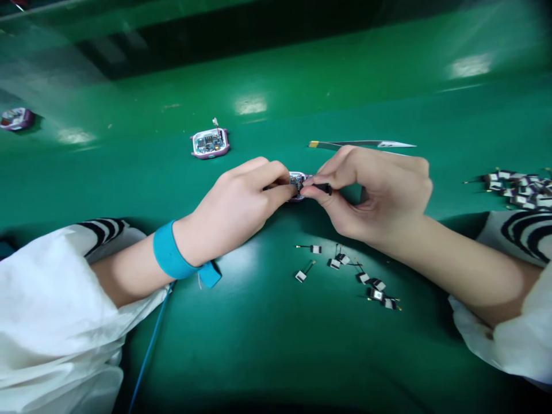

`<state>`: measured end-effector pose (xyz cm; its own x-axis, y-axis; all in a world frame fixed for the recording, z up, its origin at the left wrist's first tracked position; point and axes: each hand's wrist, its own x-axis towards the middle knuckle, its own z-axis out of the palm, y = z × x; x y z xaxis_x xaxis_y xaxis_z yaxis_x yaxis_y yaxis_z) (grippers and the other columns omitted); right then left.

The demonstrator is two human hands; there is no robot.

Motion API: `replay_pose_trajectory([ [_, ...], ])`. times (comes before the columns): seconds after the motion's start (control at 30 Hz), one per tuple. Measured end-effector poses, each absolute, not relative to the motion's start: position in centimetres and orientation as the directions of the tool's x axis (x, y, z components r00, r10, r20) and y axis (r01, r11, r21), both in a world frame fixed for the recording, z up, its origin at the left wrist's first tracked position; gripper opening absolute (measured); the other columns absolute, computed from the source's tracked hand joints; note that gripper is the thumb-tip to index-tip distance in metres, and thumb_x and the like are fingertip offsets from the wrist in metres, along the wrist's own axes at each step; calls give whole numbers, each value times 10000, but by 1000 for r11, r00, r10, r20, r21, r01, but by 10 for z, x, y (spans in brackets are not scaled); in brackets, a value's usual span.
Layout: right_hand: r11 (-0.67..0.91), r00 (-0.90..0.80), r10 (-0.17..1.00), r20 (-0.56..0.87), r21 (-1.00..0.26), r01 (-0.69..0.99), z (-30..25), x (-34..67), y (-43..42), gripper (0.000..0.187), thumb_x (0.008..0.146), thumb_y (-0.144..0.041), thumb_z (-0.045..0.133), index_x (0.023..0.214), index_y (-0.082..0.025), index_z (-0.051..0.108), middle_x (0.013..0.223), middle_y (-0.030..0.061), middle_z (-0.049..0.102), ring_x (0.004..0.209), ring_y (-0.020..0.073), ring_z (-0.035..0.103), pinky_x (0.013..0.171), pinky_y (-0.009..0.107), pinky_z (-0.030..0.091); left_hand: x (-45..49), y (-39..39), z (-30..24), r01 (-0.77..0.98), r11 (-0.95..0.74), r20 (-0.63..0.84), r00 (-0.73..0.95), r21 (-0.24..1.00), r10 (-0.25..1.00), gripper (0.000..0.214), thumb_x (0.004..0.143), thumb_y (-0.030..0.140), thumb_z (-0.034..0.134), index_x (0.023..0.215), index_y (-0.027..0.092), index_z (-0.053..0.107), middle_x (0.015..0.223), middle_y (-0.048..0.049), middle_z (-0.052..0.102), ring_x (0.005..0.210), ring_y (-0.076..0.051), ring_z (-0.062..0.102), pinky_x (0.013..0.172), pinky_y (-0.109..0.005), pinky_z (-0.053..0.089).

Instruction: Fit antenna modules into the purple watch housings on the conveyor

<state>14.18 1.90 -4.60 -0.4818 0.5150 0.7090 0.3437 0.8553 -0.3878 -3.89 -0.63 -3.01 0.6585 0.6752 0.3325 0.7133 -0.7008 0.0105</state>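
The left hand is curled closed around the small purple-rimmed casing, which sits almost hidden between the two hands, just above the bench surface. The right hand is bent inward at the wrist, with its thumb and forefinger narrowly pinching a small black part against the casing's edge; the fingers hide exactly where it meets the casing. Both forearms angle in toward the middle, and a blue wrist strap circles the left wrist, with a blue cord running down from it. As far as shows, this casing is in hand and being worked on, while the work around it stands unfinished. Just beyond it lies a second purple-rimmed casing, open with its circuit board showing, and a third casing sits farther left. Slender tweezers rest beyond the right hand. Small white-and-black modules with thin leads lie scattered near the person on the green bench, and a denser heap of modules sits off to the right.
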Motion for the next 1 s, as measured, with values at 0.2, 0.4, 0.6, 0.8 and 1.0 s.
replay_pose_trajectory([
  [0.2, 846, -438, 531, 725, -424, 324, -46, 142, 22, 236, 726, -177, 600, 626, -186, 386, 580, -40, 514, 590, 103, 573, 526, 222, 458, -37, -7, -31, 692, -720, 348, 663, 55, 663, 247, 873, 174, 384, 847, 157, 628, 853, -33, 600, 862, -150, 548, 760, -253, 462],
  [0.4, 699, -280, 714, 642, -682, 216, -20, 160, 27, 65, 809, -177, 481, 787, -189, 422, 700, -36, 497, 592, 70, 557, 552, 213, 466, -33, -28, -9, 781, -559, 235, 509, 278, 828, 350, 870, 265, 405, 1188, 126, 451, 906, -54, 586, 674, -106, 545, 627, -225, 462],
  [0.6, 792, -672, 611, 419, -343, 506, -19, 165, 26, 41, 794, -171, 515, 775, -149, 544, 702, 8, 543, 612, 82, 515, 551, 193, 426, -41, -13, -6, 647, -569, 185, 563, 507, 805, 709, 734, 111, 498, 1349, 177, 154, 1227, -87, 469, 1060, -175, 482, 889, -311, 422],
  [0.8, 828, -749, 543, 381, -95, 552, -30, 154, 23, 132, 803, -137, 476, 790, -115, 605, 730, 55, 567, 686, 141, 552, 649, 246, 465, -36, 11, -27, 583, -546, 128, 604, 601, 786, 766, 755, 252, 597, 1357, 206, 126, 1171, -88, 535, 1132, -228, 457, 961, -414, 362],
  [1.0, 814, -783, 481, 394, 130, 566, -22, 148, 12, 175, 773, -51, 424, 753, -90, 593, 707, 81, 554, 697, 199, 534, 666, 303, 447, -33, 4, -33, 529, -509, 182, 550, 679, 815, 810, 716, 185, 634, 1351, 216, 131, 1100, -54, 568, 934, -140, 575, 864, -269, 468],
])
